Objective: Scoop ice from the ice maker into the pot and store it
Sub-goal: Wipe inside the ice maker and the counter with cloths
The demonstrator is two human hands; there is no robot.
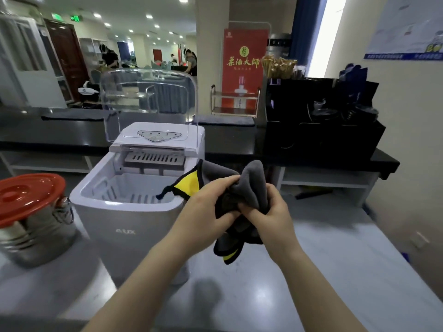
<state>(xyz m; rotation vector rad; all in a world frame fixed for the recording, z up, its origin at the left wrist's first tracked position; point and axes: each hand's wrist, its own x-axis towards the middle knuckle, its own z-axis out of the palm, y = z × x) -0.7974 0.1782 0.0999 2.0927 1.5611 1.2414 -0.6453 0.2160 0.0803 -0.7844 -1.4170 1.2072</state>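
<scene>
While your left grip (206, 207) and right grip (271, 212) both clutch a grey-and-yellow cloth (254, 178) over the bench (323, 259), scooping looks done: ice maker (124, 226) stands open, basket (134, 190) shows no ice, pot (36, 238) has its red lid (28, 195) on. Likely left: close up, store the pot. Pot sits well left of both grips, beyond the ice maker.

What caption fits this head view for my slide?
Left hand and right hand grip a grey-and-yellow cloth by the open ice maker; lidded pot at left.
</scene>
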